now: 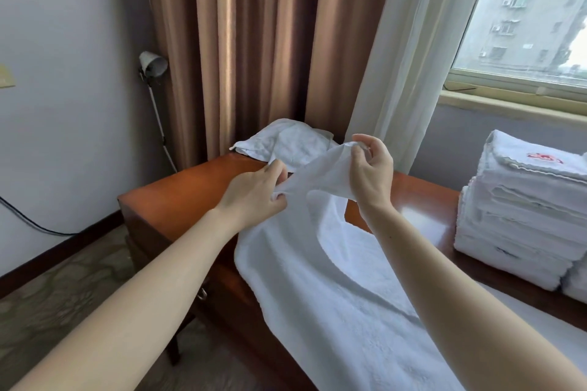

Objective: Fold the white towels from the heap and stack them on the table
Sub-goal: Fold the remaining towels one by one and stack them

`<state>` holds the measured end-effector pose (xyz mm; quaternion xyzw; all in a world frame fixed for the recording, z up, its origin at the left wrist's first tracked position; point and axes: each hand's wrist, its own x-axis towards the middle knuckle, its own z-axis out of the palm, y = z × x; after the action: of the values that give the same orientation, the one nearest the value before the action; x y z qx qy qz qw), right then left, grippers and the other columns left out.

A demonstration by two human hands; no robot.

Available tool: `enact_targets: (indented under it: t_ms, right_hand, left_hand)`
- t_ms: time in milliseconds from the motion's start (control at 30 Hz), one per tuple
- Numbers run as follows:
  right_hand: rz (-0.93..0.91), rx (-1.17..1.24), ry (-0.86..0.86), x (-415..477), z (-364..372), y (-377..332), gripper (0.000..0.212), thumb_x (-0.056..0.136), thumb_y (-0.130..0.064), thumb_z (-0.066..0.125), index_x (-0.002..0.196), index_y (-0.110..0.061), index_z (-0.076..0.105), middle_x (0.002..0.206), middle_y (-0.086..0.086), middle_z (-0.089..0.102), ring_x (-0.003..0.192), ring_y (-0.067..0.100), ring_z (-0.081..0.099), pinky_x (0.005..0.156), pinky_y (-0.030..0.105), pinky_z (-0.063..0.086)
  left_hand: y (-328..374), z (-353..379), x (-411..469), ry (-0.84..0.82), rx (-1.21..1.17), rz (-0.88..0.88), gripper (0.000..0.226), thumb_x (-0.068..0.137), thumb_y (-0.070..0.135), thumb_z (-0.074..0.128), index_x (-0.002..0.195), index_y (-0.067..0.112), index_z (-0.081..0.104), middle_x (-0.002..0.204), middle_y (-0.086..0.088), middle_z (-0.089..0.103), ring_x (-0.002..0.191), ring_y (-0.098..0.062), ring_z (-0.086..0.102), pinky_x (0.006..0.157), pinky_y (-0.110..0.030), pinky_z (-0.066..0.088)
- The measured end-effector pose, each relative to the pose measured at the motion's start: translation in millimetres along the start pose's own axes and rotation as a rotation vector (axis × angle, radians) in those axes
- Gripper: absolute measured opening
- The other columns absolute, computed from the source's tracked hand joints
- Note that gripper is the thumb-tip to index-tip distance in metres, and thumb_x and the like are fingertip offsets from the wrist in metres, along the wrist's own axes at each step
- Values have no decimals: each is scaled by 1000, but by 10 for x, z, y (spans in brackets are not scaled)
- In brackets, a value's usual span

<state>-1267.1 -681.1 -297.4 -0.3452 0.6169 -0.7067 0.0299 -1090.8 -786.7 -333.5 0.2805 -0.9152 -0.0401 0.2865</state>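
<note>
A person's left hand [254, 192] and right hand [370, 173] lift one end of a white towel [333, 279] above the desk [178, 197], the fingers [274, 170] of each pinching its top edge while the rest of the cloth trails across the desk and over its near edge. The towel looks to be at the opening-out step, not yet folded; the next move likely calls for finding both corners and drawing the edge taut. A small heap [292, 144] lies at the far left corner, a folded stack [521, 216] by the right edge.
</note>
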Motion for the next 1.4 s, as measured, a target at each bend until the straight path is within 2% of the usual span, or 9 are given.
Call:
enact_targets:
  t_ms: [133, 233, 467, 700, 933, 1100, 1167, 1267, 1400]
  right_hand:
    - [-5, -38, 7, -15, 48, 40, 22, 96, -15, 49, 100, -30, 65, 94, -21, 64, 90, -10, 58, 81, 17, 43]
    - [9, -59, 40, -16, 75, 48, 23, 96, -16, 48, 102, -29, 66, 94, -21, 65, 91, -7, 58, 81, 18, 43]
    - [44, -76, 47, -71, 264, 77, 23, 96, -20, 52, 112, -25, 68, 105, -16, 67, 97, -1, 60, 82, 19, 44]
    - [260, 34, -680, -262, 396, 117, 25, 103, -36, 48, 121, -24, 60, 91, 5, 77, 84, 20, 75, 71, 33, 62]
    - [199, -300, -454, -256, 136, 450, 31, 100, -15, 43, 123, -15, 63, 81, 1, 74, 76, 14, 72, 78, 43, 61]
    - [52, -729, -604, -344, -110, 660, 39, 94, -11, 43, 121, -24, 66, 119, -6, 69, 105, 16, 65, 87, 36, 54]
    - [-8, -878, -676, -421, -173, 767, 42, 95, -10, 41, 127, -23, 64, 132, -7, 62, 121, 19, 57, 92, 33, 49]
    - [-170, -1008, -721, -556, -254, 927, 28, 97, -17, 35, 110, -21, 59, 116, -8, 57, 119, 20, 50, 98, 37, 37]
    - [-135, -1033, -778, -536, -356, 1088, 42, 104, -32, 24, 143, -27, 40, 148, -7, 37, 147, 18, 21, 119, 43, 7]
  left_hand:
    - [-136, 31, 4, 31, -12, -83, 14, 95, 39, 52, 94, 25, 53, 82, 13, 58, 70, -14, 54, 52, -28, 28]
    - [-237, 10, -11, 30, 49, -114, 38, 97, 53, 47, 85, 21, 62, 75, 7, 64, 70, -16, 56, 53, -32, 35]
    - [-478, -133, 28, 163, 6, -318, 52, 100, 44, 45, 61, 10, 50, 55, -3, 50, 56, -25, 50, 50, -31, 30]
    - [-768, -70, -129, -140, 203, -629, 20, 99, 25, 46, 112, 27, 60, 109, 2, 64, 94, -22, 59, 69, -31, 40]
    - [-579, 115, -131, 39, -1, -486, 26, 100, 33, 47, 124, 27, 57, 118, 5, 60, 97, -16, 59, 76, -33, 45]
    - [-336, 336, -17, -200, -35, -357, 34, 99, 38, 50, 131, 27, 54, 131, 5, 55, 110, -17, 57, 86, -36, 50]
    - [-215, 495, -39, -319, -81, -214, 35, 99, 39, 50, 133, 30, 55, 140, 8, 49, 117, -15, 54, 93, -33, 45]
    - [-61, 755, -72, -442, -82, -94, 45, 102, 44, 43, 146, 33, 44, 155, 8, 35, 140, -16, 36, 112, -35, 31]
    - [-53, 967, 12, -531, 40, -79, 54, 104, 52, 24, 156, 36, 18, 166, 6, 6, 152, -12, 1, 123, -38, 2]
